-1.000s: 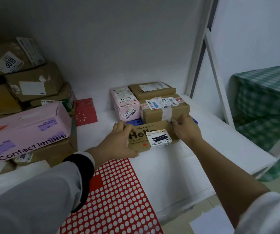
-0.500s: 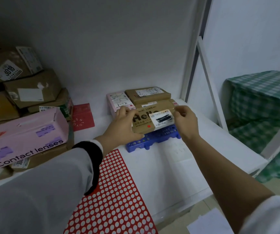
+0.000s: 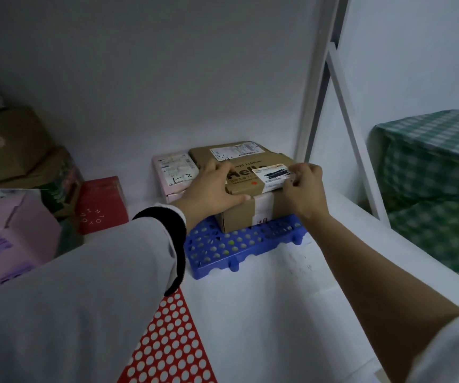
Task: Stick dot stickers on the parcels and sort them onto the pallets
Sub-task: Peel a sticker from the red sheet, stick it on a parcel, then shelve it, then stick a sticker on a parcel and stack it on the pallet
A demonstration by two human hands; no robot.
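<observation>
Parcel (image 3: 253, 180) with red dot sits atop a taped box (image 3: 250, 214) on blue pallet (image 3: 239, 244), tabletop (image 3: 278, 299). Left hand (image 3: 211, 189) and right hand (image 3: 303, 189) clamp its two ends.

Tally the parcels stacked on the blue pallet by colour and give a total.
Brown cardboard: 3, namely the Hello box held by the left hand and right hand, the taped box under it, and the back box.
Pink: 1, the pink box.
Total: 4 on the blue pallet.
</observation>
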